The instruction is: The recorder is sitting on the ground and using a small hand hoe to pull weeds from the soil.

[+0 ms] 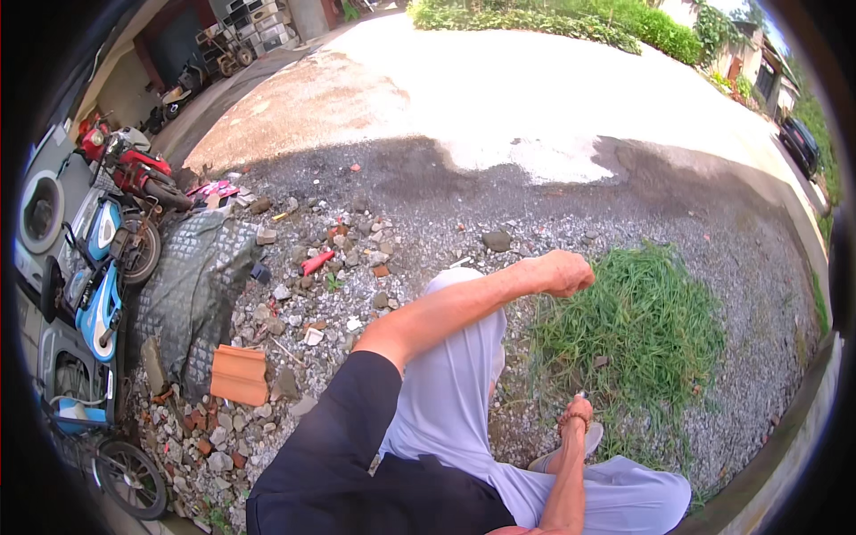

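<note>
My left hand (568, 274), its fingers curled into a fist, is at the upper left edge of a heap of cut green grass (642, 321). Whether grass blades are inside the fist cannot be told. Closer to my body, my right hand (576, 409), with a beaded bracelet at the wrist, is closed around a small thing whose shiny, metal-looking end shows at the fingers. The rest of that thing is hidden. A shoe (592, 438) is just beside the right hand, and some loose grass lies around it.
Gravel and rubble (301, 267) lie to the left, with an orange roof tile (239, 374), a red plastic piece (317, 263) and a dark tarpaulin (194, 281). Motorbikes (100, 287) and a washing machine (42, 210) stand at the far left. A low concrete kerb (789, 455) runs along the right.
</note>
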Action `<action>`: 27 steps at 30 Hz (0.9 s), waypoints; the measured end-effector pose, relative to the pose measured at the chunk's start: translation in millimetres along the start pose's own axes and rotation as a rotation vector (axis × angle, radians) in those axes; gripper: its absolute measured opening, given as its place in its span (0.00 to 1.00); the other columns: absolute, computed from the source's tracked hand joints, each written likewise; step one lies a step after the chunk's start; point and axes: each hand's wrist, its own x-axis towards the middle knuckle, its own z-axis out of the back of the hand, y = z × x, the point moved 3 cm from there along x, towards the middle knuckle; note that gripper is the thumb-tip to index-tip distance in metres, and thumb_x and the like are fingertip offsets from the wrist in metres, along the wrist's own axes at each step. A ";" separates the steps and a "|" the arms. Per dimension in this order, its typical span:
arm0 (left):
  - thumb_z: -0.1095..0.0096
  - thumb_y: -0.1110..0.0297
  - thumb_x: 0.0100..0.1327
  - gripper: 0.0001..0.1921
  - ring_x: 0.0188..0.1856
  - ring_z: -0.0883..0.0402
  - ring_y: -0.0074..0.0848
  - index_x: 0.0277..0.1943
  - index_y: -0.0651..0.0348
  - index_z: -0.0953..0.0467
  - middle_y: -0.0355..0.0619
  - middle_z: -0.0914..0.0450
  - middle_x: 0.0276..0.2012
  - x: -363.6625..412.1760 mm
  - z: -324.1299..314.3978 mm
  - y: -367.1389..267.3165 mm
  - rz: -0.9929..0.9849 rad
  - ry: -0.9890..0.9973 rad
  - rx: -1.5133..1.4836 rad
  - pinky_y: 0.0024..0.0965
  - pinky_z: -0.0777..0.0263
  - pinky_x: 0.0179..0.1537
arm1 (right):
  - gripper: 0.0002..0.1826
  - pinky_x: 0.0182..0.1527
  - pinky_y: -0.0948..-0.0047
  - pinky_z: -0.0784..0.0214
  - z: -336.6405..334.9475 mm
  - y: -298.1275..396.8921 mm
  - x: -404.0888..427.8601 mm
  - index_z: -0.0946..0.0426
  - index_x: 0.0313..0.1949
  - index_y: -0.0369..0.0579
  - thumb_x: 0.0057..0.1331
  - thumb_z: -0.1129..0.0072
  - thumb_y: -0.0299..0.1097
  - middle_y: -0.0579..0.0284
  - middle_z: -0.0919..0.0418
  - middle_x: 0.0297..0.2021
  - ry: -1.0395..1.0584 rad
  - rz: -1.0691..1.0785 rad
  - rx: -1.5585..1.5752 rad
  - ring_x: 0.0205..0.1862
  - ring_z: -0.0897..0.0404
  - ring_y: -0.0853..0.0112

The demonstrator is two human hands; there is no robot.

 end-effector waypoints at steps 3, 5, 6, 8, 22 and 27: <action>0.45 0.76 0.49 0.06 0.33 0.17 0.41 0.30 0.56 0.21 0.48 0.19 0.26 0.6 1.0 0.3 0.003 0.023 0.038 0.43 0.25 0.33 | 0.11 0.16 0.68 0.45 -2.1 2.9 -2.3 0.33 0.30 0.46 0.65 0.51 0.39 0.64 0.33 0.16 0.110 -0.139 0.091 0.14 0.38 0.73; 0.44 0.76 0.48 0.05 0.31 0.18 0.42 0.26 0.56 0.22 0.48 0.21 0.24 -2.6 1.1 5.1 -0.001 -0.011 0.045 0.43 0.25 0.32 | 0.09 0.12 0.72 0.48 -7.1 37.8 -22.7 0.33 0.32 0.49 0.67 0.53 0.39 0.67 0.36 0.15 0.167 -0.265 0.252 0.11 0.40 0.74; 0.44 0.76 0.48 0.05 0.31 0.18 0.42 0.26 0.56 0.22 0.48 0.21 0.24 -2.6 0.8 5.2 -0.003 -0.011 0.042 0.43 0.25 0.32 | 0.09 0.12 0.72 0.48 -7.1 54.3 -31.8 0.33 0.32 0.49 0.67 0.53 0.39 0.67 0.36 0.15 0.165 -0.265 0.251 0.11 0.40 0.74; 0.43 0.76 0.47 0.03 0.30 0.19 0.42 0.25 0.56 0.23 0.48 0.22 0.22 -3.3 3.5 3.7 -0.085 -0.119 0.013 0.44 0.27 0.30 | 0.08 0.09 0.76 0.51 -9.4 83.4 -42.4 0.33 0.35 0.52 0.68 0.55 0.41 0.69 0.37 0.16 0.140 -0.102 0.288 0.09 0.41 0.76; 0.43 0.74 0.47 0.03 0.33 0.22 0.39 0.21 0.56 0.28 0.43 0.25 0.23 2.0 5.1 -7.3 -0.156 -0.219 0.064 0.40 0.28 0.33 | 0.12 0.16 0.70 0.46 -6.4 20.1 -14.6 0.28 0.32 0.43 0.64 0.52 0.40 0.64 0.32 0.19 0.120 -0.107 0.028 0.17 0.35 0.74; 0.43 0.75 0.49 0.04 0.33 0.23 0.39 0.22 0.58 0.30 0.44 0.27 0.23 4.3 4.9 -18.4 -0.219 -0.287 -0.001 0.41 0.28 0.33 | 0.13 0.21 0.73 0.44 7.3 40.3 -18.4 0.29 0.32 0.43 0.65 0.51 0.40 0.66 0.33 0.19 0.051 -0.044 0.075 0.18 0.36 0.76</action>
